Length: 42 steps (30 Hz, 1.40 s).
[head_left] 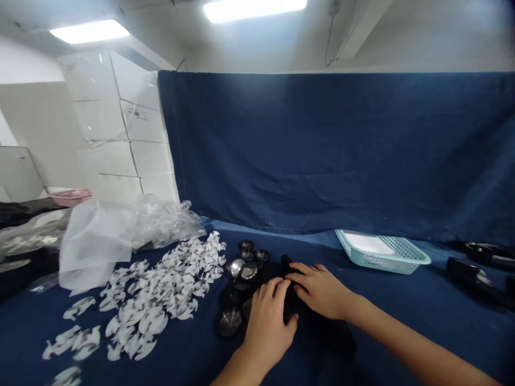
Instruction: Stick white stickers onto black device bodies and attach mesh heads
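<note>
My left hand lies beside the round metal parts, its fingers bent and its thumb apart, against a black object. From the other side my right hand curls its fingers over the same black object. Its shape is mostly lost between the hands and against the dark cloth. Another black piece lies below my right wrist, and I cannot tell if the two are joined. Left of my hands are several shiny, dark cup-like metal parts, some partly covered by my left hand.
A wide pile of small white-grey curved pieces spreads to the left. Behind it are clear plastic bags and stacked white boxes. A light teal basket stands back right. Black devices lie at far right. A blue curtain hangs behind.
</note>
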Each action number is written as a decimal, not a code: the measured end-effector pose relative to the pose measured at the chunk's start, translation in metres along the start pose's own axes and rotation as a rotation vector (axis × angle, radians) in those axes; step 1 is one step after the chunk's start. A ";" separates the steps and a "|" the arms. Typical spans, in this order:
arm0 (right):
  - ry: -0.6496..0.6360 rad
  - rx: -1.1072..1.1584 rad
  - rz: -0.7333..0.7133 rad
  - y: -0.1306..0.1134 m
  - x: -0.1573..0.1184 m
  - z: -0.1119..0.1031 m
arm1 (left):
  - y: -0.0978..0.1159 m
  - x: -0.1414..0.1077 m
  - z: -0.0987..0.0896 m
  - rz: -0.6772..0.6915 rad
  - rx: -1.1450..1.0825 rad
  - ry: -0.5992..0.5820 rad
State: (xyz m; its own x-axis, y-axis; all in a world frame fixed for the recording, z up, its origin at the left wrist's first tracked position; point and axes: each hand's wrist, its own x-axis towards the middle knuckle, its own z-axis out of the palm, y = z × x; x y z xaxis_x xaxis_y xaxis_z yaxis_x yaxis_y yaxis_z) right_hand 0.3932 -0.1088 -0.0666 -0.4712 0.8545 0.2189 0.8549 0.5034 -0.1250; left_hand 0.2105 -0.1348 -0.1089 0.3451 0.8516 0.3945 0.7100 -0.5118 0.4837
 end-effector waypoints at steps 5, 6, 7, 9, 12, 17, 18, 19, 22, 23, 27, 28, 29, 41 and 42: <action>-0.025 -0.056 0.045 0.001 0.007 -0.001 | -0.009 0.004 0.000 -0.038 -0.040 -0.003; -0.019 -0.064 0.074 0.003 0.006 0.000 | -0.010 0.005 0.001 -0.046 -0.048 -0.002; -0.012 -0.069 0.107 0.005 0.006 0.001 | -0.011 0.006 0.001 -0.055 -0.056 0.000; -0.003 -0.066 0.176 0.013 0.005 0.003 | -0.012 0.007 0.001 -0.074 -0.069 -0.001; -0.020 -0.002 0.233 0.028 0.003 0.004 | -0.012 0.007 0.000 -0.088 -0.081 -0.012; -0.096 0.146 0.144 0.041 -0.003 0.000 | -0.012 0.007 0.000 -0.087 -0.077 -0.027; -0.104 0.153 0.126 0.039 -0.004 -0.001 | -0.013 0.007 0.000 -0.084 -0.074 -0.031; -0.110 0.152 0.111 0.036 -0.006 -0.003 | -0.013 0.007 -0.001 -0.079 -0.072 -0.036; -0.119 0.119 0.070 0.023 -0.009 -0.007 | -0.013 0.006 -0.003 -0.042 -0.061 -0.057; -0.117 0.105 0.057 0.019 -0.010 -0.007 | -0.012 0.006 -0.005 -0.024 -0.053 -0.066; -0.084 0.056 0.029 0.007 -0.012 -0.009 | -0.004 0.002 -0.011 0.037 -0.003 -0.081; -0.073 0.051 0.031 0.005 -0.011 -0.010 | -0.002 0.001 -0.012 0.050 0.016 -0.082; -0.058 0.050 0.039 0.005 -0.010 -0.012 | 0.000 0.000 -0.013 0.062 0.037 -0.078; 0.062 0.088 -0.006 -0.058 0.103 0.002 | 0.001 -0.002 -0.007 0.168 0.036 -0.071; 0.049 0.076 -0.035 -0.067 0.113 0.010 | 0.001 -0.003 -0.008 0.175 0.025 -0.071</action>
State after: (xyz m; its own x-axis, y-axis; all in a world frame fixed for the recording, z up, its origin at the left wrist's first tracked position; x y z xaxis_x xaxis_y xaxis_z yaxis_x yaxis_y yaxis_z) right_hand 0.2804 -0.0444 -0.0427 -0.4880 0.8296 0.2713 0.8181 0.5431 -0.1892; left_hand 0.2050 -0.1386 -0.1036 0.5070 0.7559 0.4141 0.6501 -0.6509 0.3921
